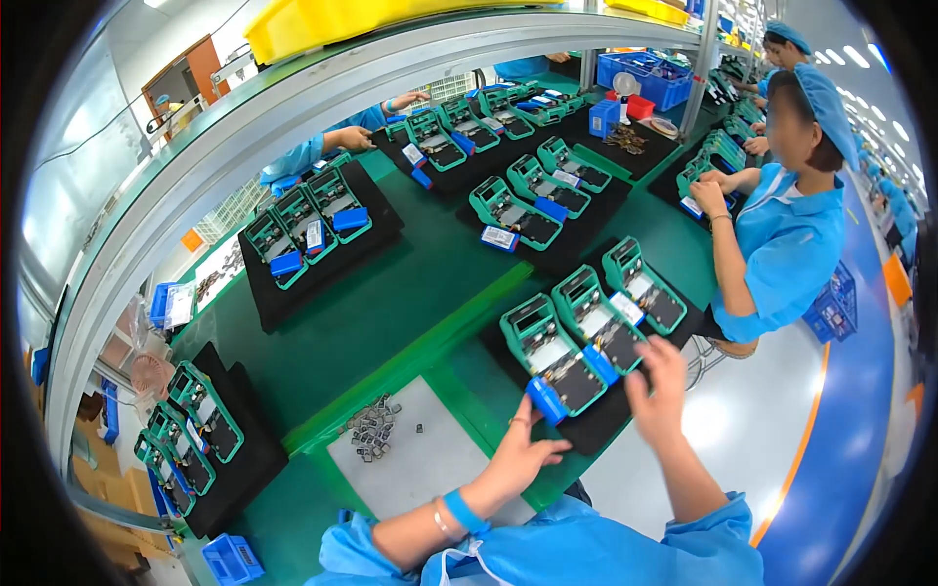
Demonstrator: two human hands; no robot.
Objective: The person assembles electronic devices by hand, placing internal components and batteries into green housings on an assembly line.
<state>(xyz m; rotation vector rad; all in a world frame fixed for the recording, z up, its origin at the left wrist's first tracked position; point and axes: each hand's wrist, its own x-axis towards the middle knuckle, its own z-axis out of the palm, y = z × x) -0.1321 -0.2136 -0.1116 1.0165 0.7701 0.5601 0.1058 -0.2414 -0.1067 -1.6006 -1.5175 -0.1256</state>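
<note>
Left hand (518,451), loosely spread and gripping nothing, seems to touch the blue pack (546,399) at the near end of the left green housing (540,339). The right hand (660,389), blurred, looks open and empty. A careless nudge might tip the pack off; a dragging sleeve could scatter the metal parts (371,428) on their pale sheet (430,459). Black mats (598,430) lie across the green surface (352,327); co-workers (793,239) in blue line the bright room's right.

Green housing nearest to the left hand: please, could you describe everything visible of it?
This open green housing, plastic-looking, lies slanted on a black mat, leftmost of three alike. Its far end has a dark window; a pale rectangular part sits midway, then a darker near section. A blue block lies at its near left corner, by the left hand.
</note>
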